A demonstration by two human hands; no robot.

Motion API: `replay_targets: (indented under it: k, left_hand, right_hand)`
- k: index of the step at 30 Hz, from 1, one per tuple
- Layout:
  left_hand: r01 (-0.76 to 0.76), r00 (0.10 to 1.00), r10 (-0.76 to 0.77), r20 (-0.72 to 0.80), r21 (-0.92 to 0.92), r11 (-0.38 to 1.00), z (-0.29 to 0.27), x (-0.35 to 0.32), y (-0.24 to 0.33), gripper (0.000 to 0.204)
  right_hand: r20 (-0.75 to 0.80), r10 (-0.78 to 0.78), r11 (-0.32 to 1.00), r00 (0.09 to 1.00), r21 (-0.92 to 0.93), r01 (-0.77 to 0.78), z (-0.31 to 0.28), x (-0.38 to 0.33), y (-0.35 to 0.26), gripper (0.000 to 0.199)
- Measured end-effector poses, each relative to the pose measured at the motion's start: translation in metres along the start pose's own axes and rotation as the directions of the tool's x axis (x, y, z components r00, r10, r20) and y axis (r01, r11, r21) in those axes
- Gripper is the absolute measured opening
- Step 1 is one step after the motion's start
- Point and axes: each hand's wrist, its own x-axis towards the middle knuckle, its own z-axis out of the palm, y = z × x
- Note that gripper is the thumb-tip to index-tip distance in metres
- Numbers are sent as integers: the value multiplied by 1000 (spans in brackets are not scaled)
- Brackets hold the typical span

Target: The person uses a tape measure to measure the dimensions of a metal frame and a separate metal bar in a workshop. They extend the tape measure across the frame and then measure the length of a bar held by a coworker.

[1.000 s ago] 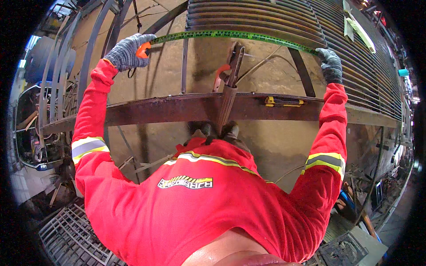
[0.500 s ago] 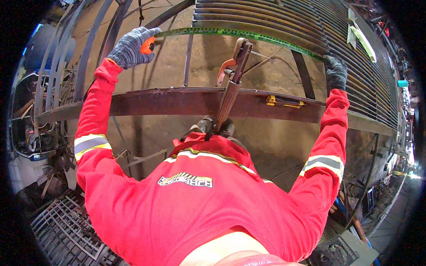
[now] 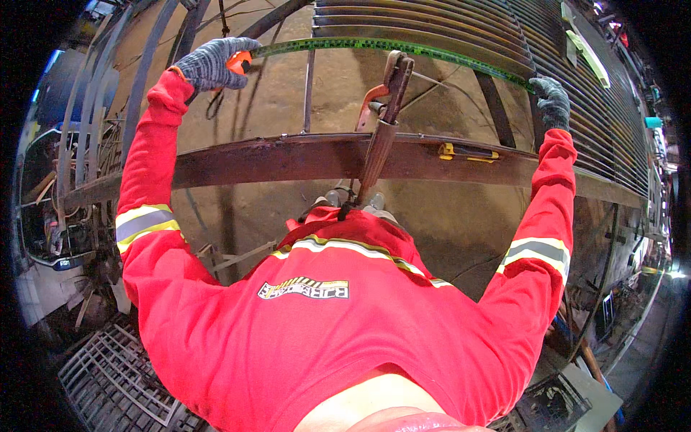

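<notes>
Both my hands wear grey knit gloves. At the upper left, my left hand point(image 3: 213, 63) is closed around the orange and black case of a tape measure point(image 3: 239, 63). Its green blade point(image 3: 389, 46) runs out to the right, bowing slightly, across the gap in the metal frame. My right hand point(image 3: 553, 101) grips the blade's far end beside the row of metal bars point(image 3: 432, 29). Between my hands, a welding electrode holder point(image 3: 380, 147) with a brown ribbed handle and a rusty head stands tilted over the front beam point(image 3: 281, 160), below the blade.
A yellow and black tool point(image 3: 468, 153), perhaps a small level, lies on the front beam. Flat steel strips point(image 3: 144, 79) rise at the left. A pale strip point(image 3: 589, 59) rests on the bars at the right. Metal grating point(image 3: 119, 378) lies at the lower left.
Both hands have shifted slightly upward in view, my right hand also a little rightward. The tape blade stays stretched between them.
</notes>
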Motion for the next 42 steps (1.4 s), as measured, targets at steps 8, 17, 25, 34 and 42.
replay_targets:
  k: [8,17,25,34,42]
  left_hand:
    - [198,979,-184,89,-194,961,-6,-10,16,69]
    - [98,995,-100,27,50,994,-8,0,27,68]
    - [-25,999,27,-22,95,995,-7,-1,9,70]
    - [13,1000,-14,7,81,997,-2,3,-2,71]
    - [19,1000,-18,-10,101,995,1,-4,-5,70]
  right_hand:
    - [-8,-61,988,998,-140,60,-10,6,-26,33]
    - [69,-1,937,998,-349,25,-8,-1,11,32]
    - [133,149,960,980,-257,-111,-15,7,-12,27]
    - [140,40,973,989,-231,-7,-13,12,-13,25]
    - [201,52,884,978,-464,49,-20,20,-60,30]
